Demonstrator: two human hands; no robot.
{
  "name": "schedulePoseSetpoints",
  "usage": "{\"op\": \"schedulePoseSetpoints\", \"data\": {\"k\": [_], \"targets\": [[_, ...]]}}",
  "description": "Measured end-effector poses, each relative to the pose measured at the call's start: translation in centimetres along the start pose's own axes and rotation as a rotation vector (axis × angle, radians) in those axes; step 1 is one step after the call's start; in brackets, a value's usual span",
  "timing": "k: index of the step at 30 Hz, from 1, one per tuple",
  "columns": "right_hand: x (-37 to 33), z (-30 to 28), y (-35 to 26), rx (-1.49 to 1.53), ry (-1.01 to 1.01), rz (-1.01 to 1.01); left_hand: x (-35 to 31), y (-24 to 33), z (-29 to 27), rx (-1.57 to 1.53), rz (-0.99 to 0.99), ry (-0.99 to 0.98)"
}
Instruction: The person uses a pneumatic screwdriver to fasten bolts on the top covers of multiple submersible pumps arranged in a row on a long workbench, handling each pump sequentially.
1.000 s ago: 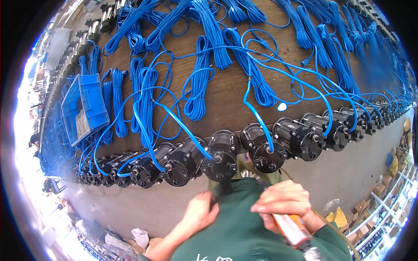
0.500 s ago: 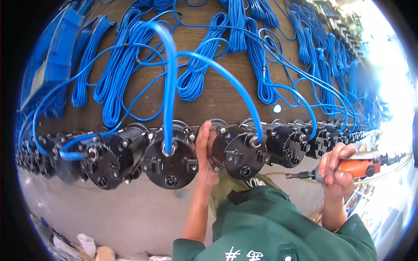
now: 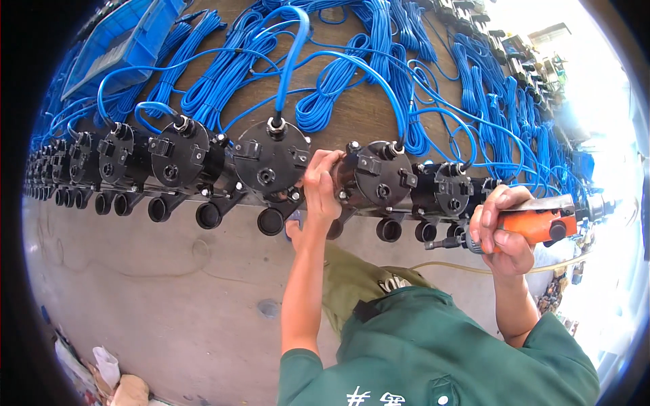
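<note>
The right hand (image 3: pixel 502 227) grips an orange power screwdriver (image 3: pixel 531 227) crosswise, tip leftward, right of the black cylindrical housing (image 3: pixel 367 184) at the desk's (image 3: pixel 362 122) edge, whose left flank the nearer left hand (image 3: pixel 323 186) touches, grasp indiscernible.

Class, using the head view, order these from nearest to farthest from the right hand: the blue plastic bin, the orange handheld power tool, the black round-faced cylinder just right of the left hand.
1. Orange handheld power tool: gripped in the right hand.
2. Black round-faced cylinder: to the right hand's left, beside the left hand.
3. Blue plastic bin: far upper left.
</note>
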State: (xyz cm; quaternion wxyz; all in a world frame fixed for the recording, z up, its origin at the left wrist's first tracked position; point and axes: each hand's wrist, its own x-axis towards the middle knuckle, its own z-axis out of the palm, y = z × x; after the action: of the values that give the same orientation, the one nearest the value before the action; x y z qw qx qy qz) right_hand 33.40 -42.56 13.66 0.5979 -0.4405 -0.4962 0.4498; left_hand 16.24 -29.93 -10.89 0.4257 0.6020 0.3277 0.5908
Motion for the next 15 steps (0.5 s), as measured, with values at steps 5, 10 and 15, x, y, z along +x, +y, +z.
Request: {"op": "schedulePoseSetpoints", "data": {"k": [5, 10, 15], "targets": [[-2.7, -1.7, -1.7, 0.073, 0.045, -0.042, -1.2, -0.3, 1.3, -0.088, -0.132, 0.078], [-3.2, -9.2, -4.5, 0.188, 0.166, -0.094, -6.0, 6.9, 7.0, 0.522, -0.107, 0.316], [-8.5, -11.4, -4.8, 0.264, 0.305, -0.211, -4.4, 10.3, 6.4, 1.434, 0.797, -1.257]]}}
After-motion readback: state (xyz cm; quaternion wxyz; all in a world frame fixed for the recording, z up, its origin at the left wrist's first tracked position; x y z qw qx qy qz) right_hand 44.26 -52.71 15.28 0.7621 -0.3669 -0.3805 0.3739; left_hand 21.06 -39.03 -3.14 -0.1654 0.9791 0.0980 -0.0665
